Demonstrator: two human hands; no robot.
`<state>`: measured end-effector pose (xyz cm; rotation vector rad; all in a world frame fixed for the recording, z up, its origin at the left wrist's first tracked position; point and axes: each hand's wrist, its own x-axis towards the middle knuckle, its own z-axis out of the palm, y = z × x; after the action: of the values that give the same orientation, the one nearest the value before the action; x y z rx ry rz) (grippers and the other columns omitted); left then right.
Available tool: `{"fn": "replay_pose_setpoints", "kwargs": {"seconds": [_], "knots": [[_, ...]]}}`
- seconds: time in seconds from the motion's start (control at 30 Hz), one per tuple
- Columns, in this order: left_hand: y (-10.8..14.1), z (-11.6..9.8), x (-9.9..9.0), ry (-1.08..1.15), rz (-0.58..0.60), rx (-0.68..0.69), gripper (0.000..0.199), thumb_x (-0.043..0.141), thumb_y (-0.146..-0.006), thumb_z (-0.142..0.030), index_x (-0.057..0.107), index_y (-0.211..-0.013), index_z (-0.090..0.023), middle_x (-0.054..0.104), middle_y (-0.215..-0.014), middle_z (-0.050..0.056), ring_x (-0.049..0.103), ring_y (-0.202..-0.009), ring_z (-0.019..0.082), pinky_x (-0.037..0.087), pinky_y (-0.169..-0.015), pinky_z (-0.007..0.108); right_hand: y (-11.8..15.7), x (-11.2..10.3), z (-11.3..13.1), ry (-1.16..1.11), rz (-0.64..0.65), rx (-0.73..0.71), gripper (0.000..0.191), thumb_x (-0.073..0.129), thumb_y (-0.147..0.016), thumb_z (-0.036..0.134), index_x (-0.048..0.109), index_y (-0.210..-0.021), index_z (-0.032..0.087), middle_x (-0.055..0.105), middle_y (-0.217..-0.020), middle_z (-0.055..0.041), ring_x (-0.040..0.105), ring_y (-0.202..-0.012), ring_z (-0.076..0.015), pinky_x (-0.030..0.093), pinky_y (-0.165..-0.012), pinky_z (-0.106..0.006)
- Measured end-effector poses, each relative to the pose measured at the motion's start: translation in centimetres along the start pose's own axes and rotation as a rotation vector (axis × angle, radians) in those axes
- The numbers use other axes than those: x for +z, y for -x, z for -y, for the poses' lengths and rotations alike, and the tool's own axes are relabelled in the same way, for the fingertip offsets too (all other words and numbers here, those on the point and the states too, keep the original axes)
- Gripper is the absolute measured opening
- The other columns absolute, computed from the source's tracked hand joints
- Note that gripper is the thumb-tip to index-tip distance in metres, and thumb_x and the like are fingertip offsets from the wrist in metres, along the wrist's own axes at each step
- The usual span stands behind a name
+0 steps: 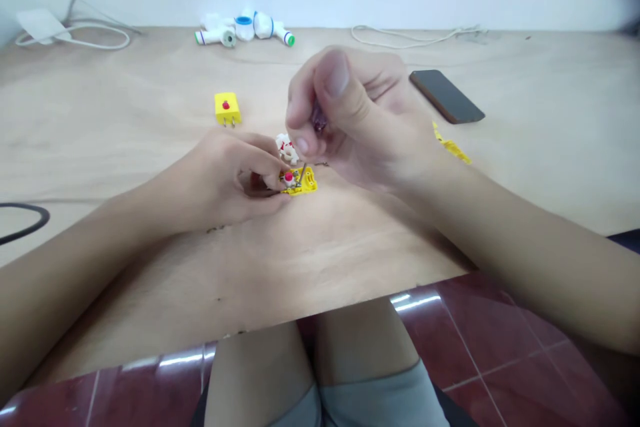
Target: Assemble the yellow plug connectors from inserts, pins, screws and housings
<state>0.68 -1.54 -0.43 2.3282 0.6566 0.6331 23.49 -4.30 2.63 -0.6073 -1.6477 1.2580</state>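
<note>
My right hand (350,113) is closed around the dark handle of a screwdriver (319,119). Its thin metal shaft points down into an opened yellow plug housing (309,180) lying on the table. A red button and small metal parts sit inside that housing. My left hand (245,173) pinches the housing's left side between thumb and fingers and keeps it against the tabletop. Just behind it is a small heap of white and red plastic parts (287,149), partly hidden by my left fingers. The screwdriver's tip is too small to make out clearly.
A closed yellow plug (228,109) with a red button stands farther back. To the right lie a yellow cover piece (453,149) and a dark phone (447,96). White pipe-like fittings (244,28) and white cables (420,40) line the wall. The table's front edge crosses above my legs.
</note>
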Motion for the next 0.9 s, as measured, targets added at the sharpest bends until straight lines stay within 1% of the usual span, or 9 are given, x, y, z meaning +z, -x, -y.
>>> {"fn": "replay_pose_setpoints", "kwargs": {"seconds": [0.13, 0.27, 0.37, 0.43, 0.47, 0.53, 0.6, 0.77, 0.9], "knots": [[-0.2, -0.6, -0.4, -0.028, 0.027, 0.094, 0.022, 0.072, -0.099, -0.028, 0.075, -0.077, -0.023, 0.078, -0.093, 0.006, 0.070, -0.082, 0.020, 0.056, -0.073, 0.034, -0.8, 0.2, 0.4, 0.069, -0.056, -0.005, 0.046, 0.077, -0.104, 0.062, 0.070, -0.082, 0.022, 0.062, -0.075, 0.0012, 0.058, -0.065, -0.0130, 0.052, -0.061, -0.027], [-0.3, -0.3, -0.5, -0.098, 0.058, 0.126, 0.027, 0.068, -0.100, -0.028, 0.065, -0.073, -0.022, 0.069, -0.081, 0.003, 0.061, -0.074, 0.016, 0.046, -0.066, 0.030, 0.4, -0.7, 1.8, 0.176, -0.475, -0.213, 0.043, 0.071, -0.108, 0.060, 0.067, -0.081, 0.026, 0.061, -0.078, 0.0007, 0.053, -0.067, -0.0147, 0.048, -0.065, -0.030], [-0.2, 0.3, -0.5, -0.111, 0.068, 0.102, 0.014, 0.071, -0.099, -0.031, 0.072, -0.089, -0.021, 0.074, -0.088, 0.003, 0.065, -0.079, 0.017, 0.047, -0.070, 0.029, 4.7, -1.4, 2.8, 0.542, -0.648, -0.389, 0.026, 0.069, -0.109, 0.050, 0.082, -0.094, 0.034, 0.061, -0.078, -0.0019, 0.059, -0.068, -0.0210, 0.049, -0.060, -0.035], [-0.2, 0.6, -0.5, -0.097, 0.047, 0.100, 0.013, 0.075, -0.096, -0.033, 0.073, -0.093, -0.021, 0.076, -0.089, 0.003, 0.066, -0.079, 0.017, 0.048, -0.071, 0.029, 8.3, -1.5, 2.8, 0.867, -0.483, -0.458, 0.009, 0.081, -0.101, 0.037, 0.089, -0.106, 0.037, 0.070, -0.087, -0.0056, 0.067, -0.076, -0.0251, 0.056, -0.062, -0.040], [-0.2, 0.7, -0.5, -0.094, 0.047, 0.093, 0.014, 0.076, -0.095, -0.033, 0.073, -0.096, -0.020, 0.076, -0.090, 0.003, 0.066, -0.080, 0.017, 0.049, -0.072, 0.029, 10.1, -1.4, 2.6, 0.973, -0.351, -0.456, 0.024, 0.086, -0.096, 0.028, 0.089, -0.118, 0.038, 0.073, -0.094, -0.0064, 0.071, -0.079, -0.0250, 0.059, -0.064, -0.040], [-0.1, 0.9, -0.6, -0.094, 0.037, 0.094, 0.016, 0.077, -0.095, -0.035, 0.071, -0.096, -0.020, 0.075, -0.088, 0.002, 0.065, -0.078, 0.017, 0.049, -0.072, 0.029, 12.9, -0.8, 1.9, 1.055, -0.244, -0.455, 0.047, 0.084, -0.094, 0.011, 0.084, -0.136, 0.033, 0.073, -0.098, -0.0065, 0.074, -0.082, -0.0234, 0.063, -0.067, -0.038], [-0.1, 1.0, -0.8, -0.099, 0.033, 0.101, 0.019, 0.078, -0.094, -0.036, 0.068, -0.094, -0.020, 0.072, -0.085, 0.001, 0.064, -0.075, 0.017, 0.048, -0.071, 0.029, 14.7, -0.1, 1.0, 1.135, -0.182, -0.461, 0.047, 0.079, -0.097, 0.006, 0.081, -0.139, 0.027, 0.070, -0.096, -0.0058, 0.072, -0.080, -0.0201, 0.061, -0.065, -0.034], [0.1, 1.4, -1.5, -0.106, 0.027, 0.155, 0.027, 0.085, -0.093, -0.039, 0.076, -0.109, -0.019, 0.079, -0.098, 0.004, 0.070, -0.086, 0.019, 0.053, -0.078, 0.030, 15.2, 0.7, -0.1, 1.327, -0.048, -0.393, 0.017, 0.072, -0.107, 0.011, 0.082, -0.119, 0.015, 0.065, -0.089, -0.0059, 0.064, -0.078, -0.0183, 0.057, -0.066, -0.033], [0.3, 1.5, -1.8, -0.145, -0.060, 0.181, 0.029, 0.083, -0.099, -0.047, 0.076, -0.103, -0.019, 0.077, -0.093, 0.003, 0.068, -0.081, 0.017, 0.051, -0.074, 0.029, 13.9, 0.8, -0.3, 1.289, -0.044, -0.300, 0.019, 0.070, -0.112, 0.027, 0.081, -0.120, 0.014, 0.071, -0.097, -0.0102, 0.070, -0.087, -0.0219, 0.066, -0.076, -0.037]]}}
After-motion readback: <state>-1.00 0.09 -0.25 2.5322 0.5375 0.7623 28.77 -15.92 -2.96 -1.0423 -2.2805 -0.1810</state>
